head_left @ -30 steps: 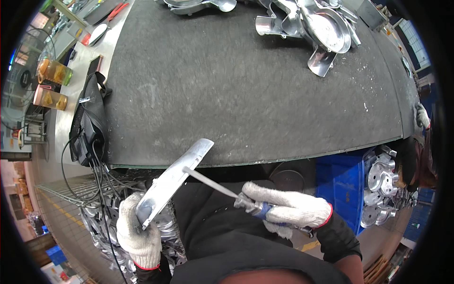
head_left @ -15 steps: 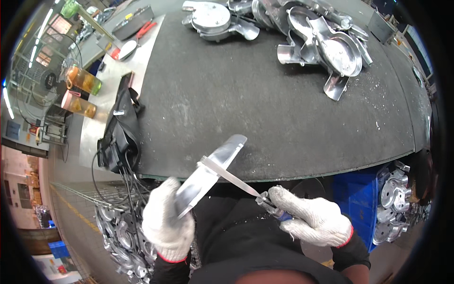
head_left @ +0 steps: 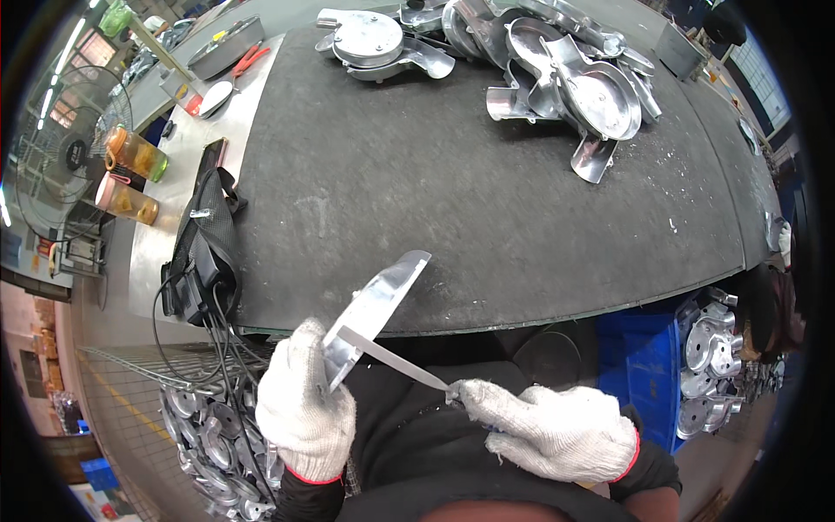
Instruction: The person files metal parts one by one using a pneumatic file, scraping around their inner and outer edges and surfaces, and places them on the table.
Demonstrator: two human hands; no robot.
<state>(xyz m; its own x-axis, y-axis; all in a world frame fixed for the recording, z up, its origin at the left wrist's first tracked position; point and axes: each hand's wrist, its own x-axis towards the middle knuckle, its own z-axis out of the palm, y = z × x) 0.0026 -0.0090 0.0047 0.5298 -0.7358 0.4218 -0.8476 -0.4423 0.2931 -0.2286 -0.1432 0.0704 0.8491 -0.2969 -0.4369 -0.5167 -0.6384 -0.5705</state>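
My left hand (head_left: 304, 404), in a white knit glove, grips a flat silvery metal part (head_left: 376, 303) edge-on, tilted up toward the dark mat. My right hand (head_left: 557, 428), also gloved, holds a thin metal file (head_left: 391, 357) by its handle. The file's tip rests against the lower edge of the metal part, just above my left fingers. Both hands hover over my lap, in front of the near edge of the black table mat (head_left: 452, 191).
A heap of shiny metal castings (head_left: 557, 65) lies at the far side of the mat. A black bag with cables (head_left: 204, 252) hangs at the left edge. Wire basket of metal parts (head_left: 209, 435) lower left; blue crate (head_left: 648, 365) with parts right. Two drink bottles (head_left: 130, 178) left.
Both hands and the metal part sit higher and further right in view, as the head view shifted. The file still lies against the part's edge.
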